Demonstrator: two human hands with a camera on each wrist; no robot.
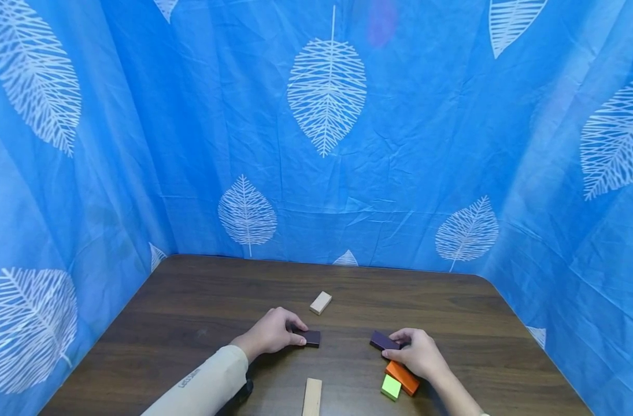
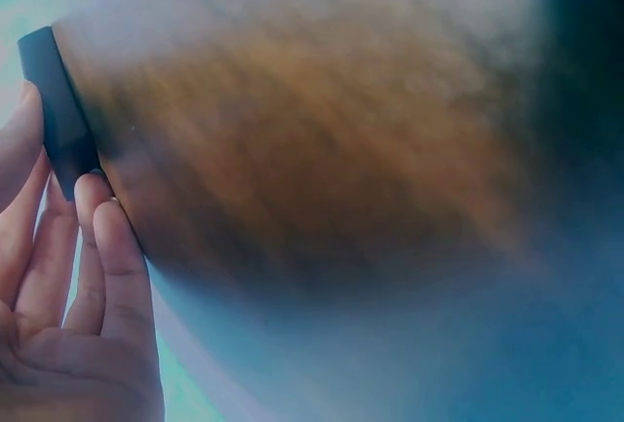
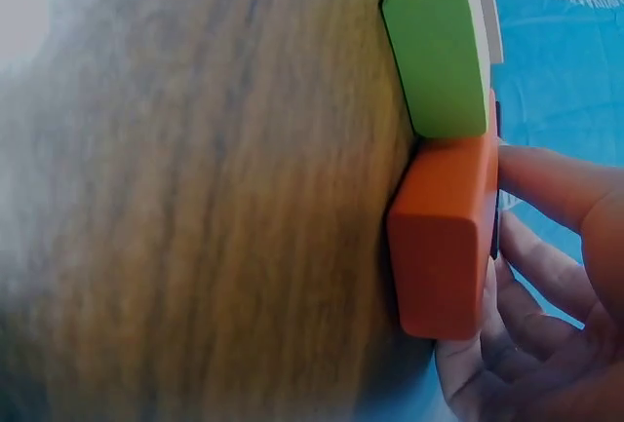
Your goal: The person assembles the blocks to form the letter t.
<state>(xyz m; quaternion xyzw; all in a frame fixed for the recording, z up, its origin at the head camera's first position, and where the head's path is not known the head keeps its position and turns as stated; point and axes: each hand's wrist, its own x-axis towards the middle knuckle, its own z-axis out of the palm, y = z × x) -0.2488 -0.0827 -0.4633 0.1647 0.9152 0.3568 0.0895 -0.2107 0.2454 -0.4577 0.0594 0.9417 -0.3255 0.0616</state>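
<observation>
My left hand (image 1: 271, 334) pinches a dark brown rectangular block (image 1: 313, 339) by its left end, between thumb and fingers. The left wrist view shows this dark block (image 2: 57, 100) low over the wood, fingertips at its near end. To the right, my right hand (image 1: 421, 353) grips a dark purple block (image 1: 382, 340) by its right end. Just below that hand lie an orange block (image 1: 402, 378) and a lime green block (image 1: 391, 387), side by side. In the right wrist view the orange block (image 3: 439, 237) mostly hides the purple one.
A small pale wooden block (image 1: 321, 303) lies farther back, between the hands. Nearer the front is a longer pale wooden block (image 1: 312, 397), cut off by the frame. The dark wood table (image 1: 217, 289) is surrounded by a blue leaf-print curtain (image 1: 399, 144).
</observation>
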